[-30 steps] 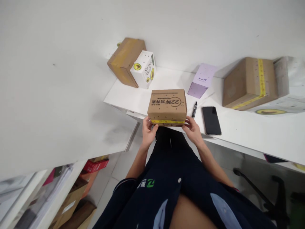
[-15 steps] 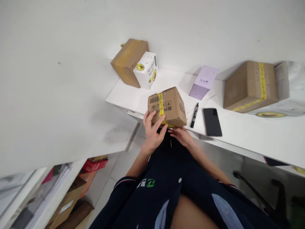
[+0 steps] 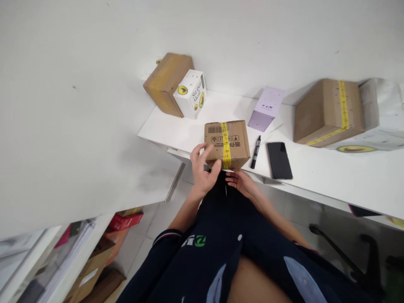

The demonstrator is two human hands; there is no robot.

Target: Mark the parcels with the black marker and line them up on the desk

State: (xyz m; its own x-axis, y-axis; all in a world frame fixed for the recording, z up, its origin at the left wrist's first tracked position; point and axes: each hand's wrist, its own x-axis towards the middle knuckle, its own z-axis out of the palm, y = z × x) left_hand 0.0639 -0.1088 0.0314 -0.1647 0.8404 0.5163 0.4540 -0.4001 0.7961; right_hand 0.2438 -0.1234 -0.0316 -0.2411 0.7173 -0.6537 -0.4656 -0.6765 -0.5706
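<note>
A taped cardboard box [image 3: 227, 141] rests at the front edge of the white tabletop, with printed symbols, a barcode and a yellow tape strip facing up. At its near left corner is my left hand [image 3: 203, 172], fingers spread; whether the fingertips touch the cardboard I cannot tell. Just below the front edge of the box, my right hand [image 3: 242, 183] has its fingers loosely bent and apart, holding nothing visible. A black marker [image 3: 256, 152] lies to the right of the box, with a dark phone [image 3: 279, 160] beyond it.
A lilac box [image 3: 267, 108] stands behind the marker. At the back left, a brown carton [image 3: 167, 84] adjoins a white avocado-print box [image 3: 191, 94]. Another taped carton [image 3: 330, 111] stands at the right beside a white box [image 3: 386, 109]. Shelving with cartons [image 3: 90, 269] is at lower left.
The box has turned and shifted slightly right, now sitting squarer to the table edge. My left fingers have lifted off its tape and spread; my right hand has drawn slightly down from the box.
</note>
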